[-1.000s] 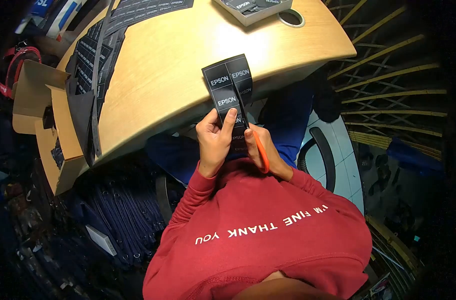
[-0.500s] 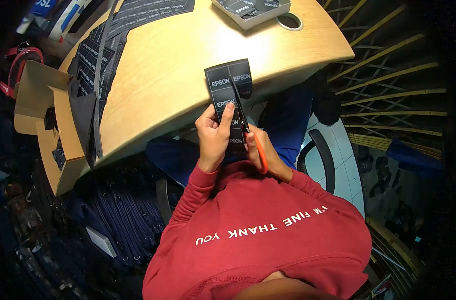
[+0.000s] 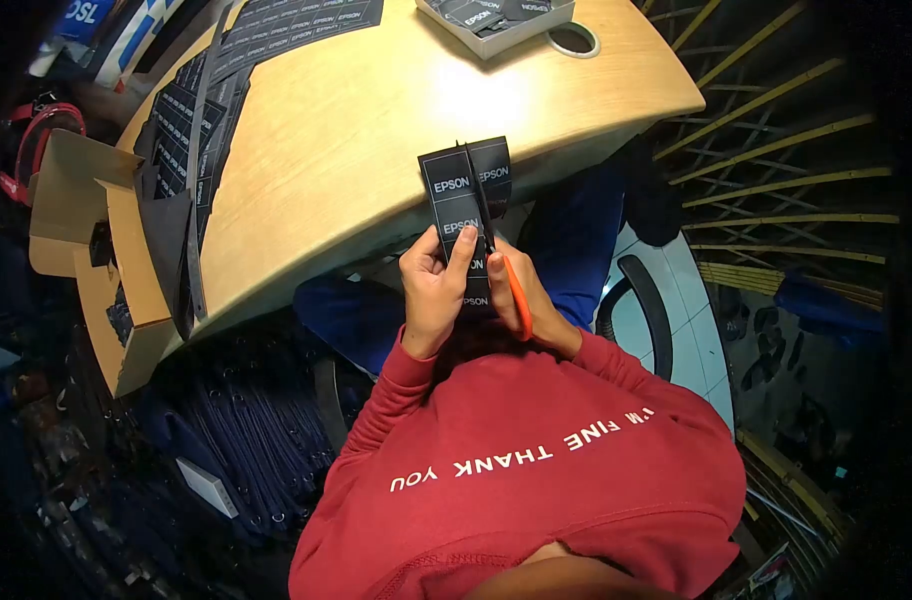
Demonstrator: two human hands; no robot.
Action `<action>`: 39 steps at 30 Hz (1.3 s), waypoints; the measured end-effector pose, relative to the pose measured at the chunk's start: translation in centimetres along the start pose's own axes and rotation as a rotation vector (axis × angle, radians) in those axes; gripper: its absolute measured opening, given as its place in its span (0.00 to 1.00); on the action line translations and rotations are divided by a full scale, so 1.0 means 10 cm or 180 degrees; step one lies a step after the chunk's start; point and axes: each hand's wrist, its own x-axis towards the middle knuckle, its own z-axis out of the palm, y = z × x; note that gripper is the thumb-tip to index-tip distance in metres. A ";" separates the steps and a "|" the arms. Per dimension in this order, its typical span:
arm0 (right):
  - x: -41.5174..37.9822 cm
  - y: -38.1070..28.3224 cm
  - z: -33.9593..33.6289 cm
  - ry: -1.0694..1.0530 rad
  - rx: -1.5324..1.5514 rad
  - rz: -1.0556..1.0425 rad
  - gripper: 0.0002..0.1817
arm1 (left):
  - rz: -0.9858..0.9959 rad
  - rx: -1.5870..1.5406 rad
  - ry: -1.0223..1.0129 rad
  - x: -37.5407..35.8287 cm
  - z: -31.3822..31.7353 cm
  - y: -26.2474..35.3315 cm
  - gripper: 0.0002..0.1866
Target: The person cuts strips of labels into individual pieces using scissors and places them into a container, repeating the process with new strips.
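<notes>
Scissors running up the middle of a black label strip, held just off the surface's near edge

The strip (image 3: 464,205), black with white EPSON labels in two columns, stands upright just in front of the surface (image 3: 346,130); the left hand (image 3: 438,285) pinches its lower left part, thumb on top. The right hand (image 3: 536,300) is closed round the orange handles of the scissors (image 3: 496,250), whose blades lie along the gap between the columns, tips near the top edge. To cut well, I judge the blades should stay in that dark gap, with the strip kept taut and the thumb clear. On the surface's far side sit a tray (image 3: 496,25) of cut labels and a tape roll (image 3: 573,38); uncut sheets (image 3: 296,25) lie to its left
</notes>
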 end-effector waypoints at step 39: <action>0.02 0.09 -0.09 0.0001 -0.0037 0.0179 0.39 | 0.0677 0.2938 -0.3470 1.52 0.02 1.12 0.34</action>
